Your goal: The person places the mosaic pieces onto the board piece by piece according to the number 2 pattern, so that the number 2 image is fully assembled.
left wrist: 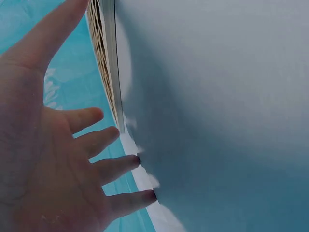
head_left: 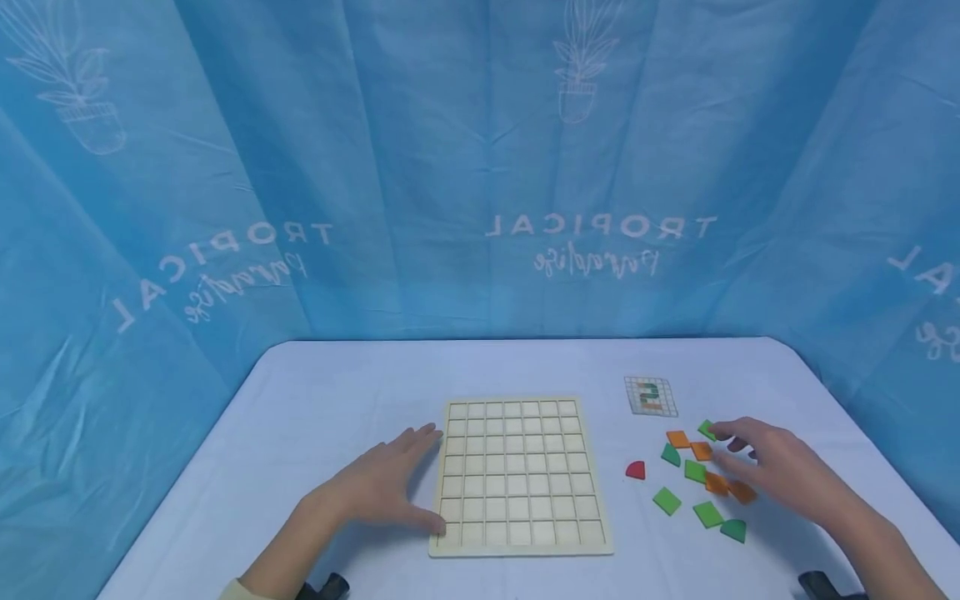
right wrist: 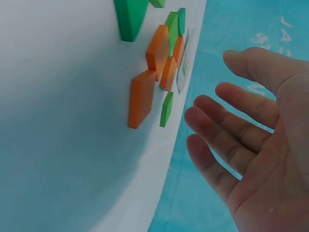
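Note:
A pale wooden grid board lies flat on the table. Beside its left edge is my left hand, fingers spread and thumb at the lower left corner. In the left wrist view, the palm and spread fingers of that left hand show next to the board's side. Over the right part of the scattered tiles hovers my right hand, loosely bent, its index fingertip by a green square tile. The right wrist view shows the right hand holding nothing, near orange square tiles.
A small card with a printed grid pattern lies behind the tiles. A red quarter-round tile sits between board and tiles. More green tiles lie nearer the front. Blue curtains surround the white table.

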Tool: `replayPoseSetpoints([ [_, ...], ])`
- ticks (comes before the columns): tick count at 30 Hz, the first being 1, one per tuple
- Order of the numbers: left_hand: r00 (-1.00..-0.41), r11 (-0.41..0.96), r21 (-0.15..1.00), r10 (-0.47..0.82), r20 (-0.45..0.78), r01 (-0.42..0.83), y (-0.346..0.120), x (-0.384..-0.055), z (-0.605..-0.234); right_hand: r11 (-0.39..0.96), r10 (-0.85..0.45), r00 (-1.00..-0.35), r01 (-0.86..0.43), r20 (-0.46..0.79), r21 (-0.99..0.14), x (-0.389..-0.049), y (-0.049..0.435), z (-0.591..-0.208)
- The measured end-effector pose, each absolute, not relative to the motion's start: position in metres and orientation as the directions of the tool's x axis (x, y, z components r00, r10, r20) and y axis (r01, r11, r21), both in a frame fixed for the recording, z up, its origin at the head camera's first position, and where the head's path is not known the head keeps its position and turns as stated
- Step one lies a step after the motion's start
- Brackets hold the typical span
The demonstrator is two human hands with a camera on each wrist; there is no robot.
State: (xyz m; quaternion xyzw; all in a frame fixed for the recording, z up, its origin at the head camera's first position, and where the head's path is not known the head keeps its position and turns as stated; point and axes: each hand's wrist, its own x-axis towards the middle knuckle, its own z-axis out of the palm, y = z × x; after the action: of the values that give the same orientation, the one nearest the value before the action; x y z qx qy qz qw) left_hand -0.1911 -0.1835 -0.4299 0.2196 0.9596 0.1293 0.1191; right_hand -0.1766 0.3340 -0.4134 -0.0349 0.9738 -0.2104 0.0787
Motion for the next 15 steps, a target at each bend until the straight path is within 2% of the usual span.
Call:
replayPoseSetpoints([
  [4,-0.851,0.859,0.290,0.485,-0.202,0.421,-0.181,-0.187,-0.428,0.913,-0.096,-0.985,-0.029,-0.145,-0.406,-0.175,0.334,-0.415],
  [15,-0.846,0.866,0.252,0.486,-0.221,0.432,-0.181,-0.187,-0.431,0.914,-0.103,-0.984,-0.037,-0.143,-0.404,-0.182,0.331,-0.428],
])
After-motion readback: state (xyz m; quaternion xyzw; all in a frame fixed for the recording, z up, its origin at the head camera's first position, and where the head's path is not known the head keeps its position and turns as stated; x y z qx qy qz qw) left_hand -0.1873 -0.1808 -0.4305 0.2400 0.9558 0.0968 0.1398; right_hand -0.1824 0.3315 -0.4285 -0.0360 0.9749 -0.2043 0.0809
